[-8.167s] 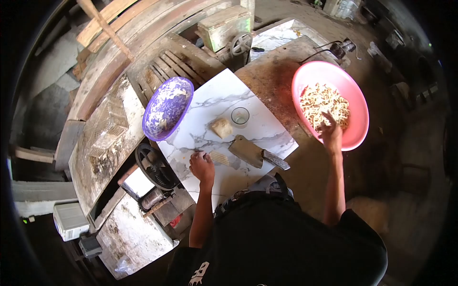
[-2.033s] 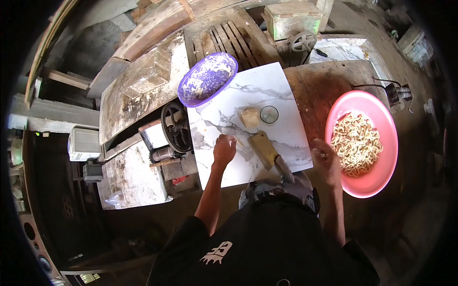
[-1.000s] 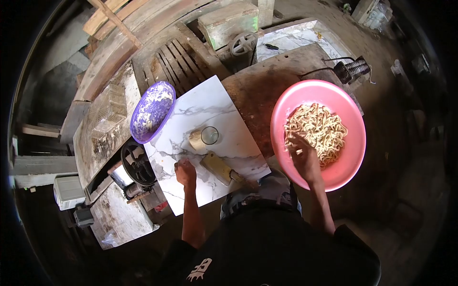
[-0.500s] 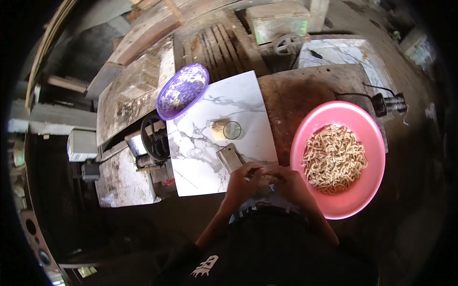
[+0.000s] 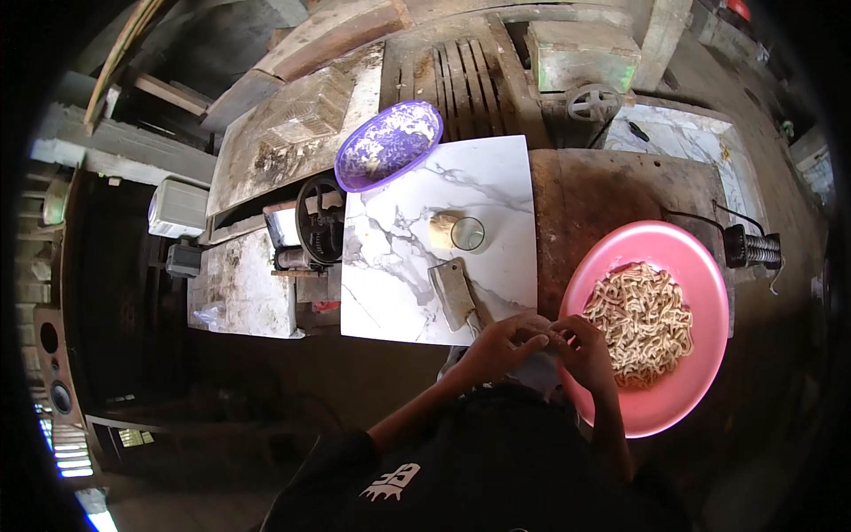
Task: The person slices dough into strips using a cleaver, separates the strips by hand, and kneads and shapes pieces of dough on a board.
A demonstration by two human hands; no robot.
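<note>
Hands shifted twd dough, nr R grip.

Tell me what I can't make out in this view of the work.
All in the head view:
- Anything between the left hand and right hand: hidden by fingers.
- The end of the cleaver's handle: behind the left hand.
- The pink basin's floor beneath the pale strips: covered by them.
- Any contents in the glass: too small.

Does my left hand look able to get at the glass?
Likely yes: the left hand is by the near edge of the marbled board, and only the flat-lying cleaver is near the way to the glass.
</note>
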